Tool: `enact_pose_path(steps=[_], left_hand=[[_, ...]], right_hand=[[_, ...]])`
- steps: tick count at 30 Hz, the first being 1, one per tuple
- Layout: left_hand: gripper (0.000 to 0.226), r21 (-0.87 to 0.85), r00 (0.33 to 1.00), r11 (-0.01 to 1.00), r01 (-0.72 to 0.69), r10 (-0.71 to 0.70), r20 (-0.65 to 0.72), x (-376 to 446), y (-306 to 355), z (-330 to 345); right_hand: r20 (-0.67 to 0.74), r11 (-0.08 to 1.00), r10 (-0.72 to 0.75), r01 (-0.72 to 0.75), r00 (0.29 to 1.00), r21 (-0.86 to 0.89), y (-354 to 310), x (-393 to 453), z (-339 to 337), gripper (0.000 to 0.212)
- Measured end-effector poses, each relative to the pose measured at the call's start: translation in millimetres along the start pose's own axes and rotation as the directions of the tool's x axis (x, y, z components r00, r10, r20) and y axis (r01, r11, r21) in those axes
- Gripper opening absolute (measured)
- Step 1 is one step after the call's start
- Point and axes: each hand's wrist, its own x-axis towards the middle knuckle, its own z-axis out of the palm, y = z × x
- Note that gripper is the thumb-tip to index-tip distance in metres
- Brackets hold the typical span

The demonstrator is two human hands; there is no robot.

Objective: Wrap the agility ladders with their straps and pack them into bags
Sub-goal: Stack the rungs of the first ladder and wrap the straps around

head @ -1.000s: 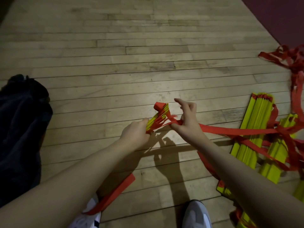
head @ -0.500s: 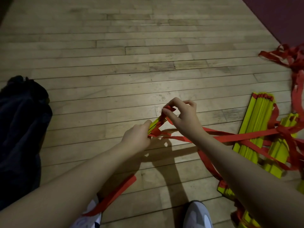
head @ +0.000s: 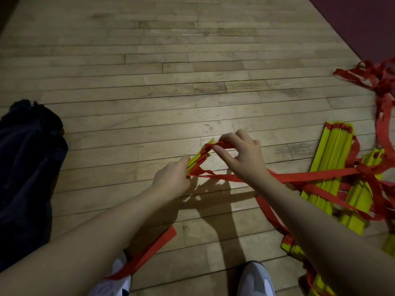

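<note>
Far left, a dark bag (head: 25, 167) is slumping on the wood floor (head: 171, 60). Moving in, the left arm is reaching up and forward from the bottom left corner, and the left hand (head: 172, 178) is clenching round the near end of a bundle (head: 197, 160) of yellow rungs, knuckles up, thumb side toward the bundle, holding it above the boards with its far end tilting up and away. Below the arm, a loose strap end (head: 149, 251) is trailing down toward a white shoe (head: 119, 285), with a grey shoe (head: 253, 278) just right of it. Now the right arm is coming in from the lower right, wrist bending, and the right hand (head: 241, 154) is arching over the bundle's far end, fingers curling down and pinching the red strap (head: 222, 145) where it is crossing the top of the rungs. From under that hand the strap is running taut to the right, toward more ladders (head: 333, 167) lying on the floor, yellow stacks with red webbing looping over them. Far right, a red tangle (head: 378, 80) is sprawling near a maroon mat (head: 363, 22).
</note>
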Motion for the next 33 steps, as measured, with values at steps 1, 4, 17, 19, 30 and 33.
enact_pose_path(steps=[1,4,17,19,30,33], left_hand=[[0.044,-0.008,1.000,1.000,0.006,-0.006,-0.011,1.0,-1.1,-1.8],[0.034,-0.025,0.999,1.000,0.018,-0.019,-0.029,2.9,-2.4,-6.7],[0.010,-0.116,0.996,0.990,0.082,-0.085,-0.022,9.4,3.8,-23.8],[0.014,-0.118,0.997,0.990,0.072,-0.076,-0.027,10.8,2.4,-23.5],[0.034,-0.274,0.993,0.958,-0.084,0.104,0.057,6.3,-4.4,-21.7],[0.031,-0.271,0.992,0.959,-0.080,0.102,0.069,6.3,-1.5,-24.6]], right_hand=[[0.007,1.000,0.020,-0.020,1.000,-0.003,0.9,-3.1,1.6,0.032],[0.106,0.990,0.107,-0.116,0.989,0.078,1.7,-11.7,8.5,0.015],[0.510,0.888,0.092,-0.302,0.855,0.347,-6.2,-21.3,12.4,0.035],[0.469,0.899,0.076,-0.264,0.880,0.350,-6.5,-22.2,11.8,0.029],[0.361,0.990,-0.031,-0.021,0.932,0.138,3.3,-8.4,5.6,0.005],[0.231,1.000,0.023,-0.026,0.973,0.010,1.9,-9.1,6.4,0.021]])
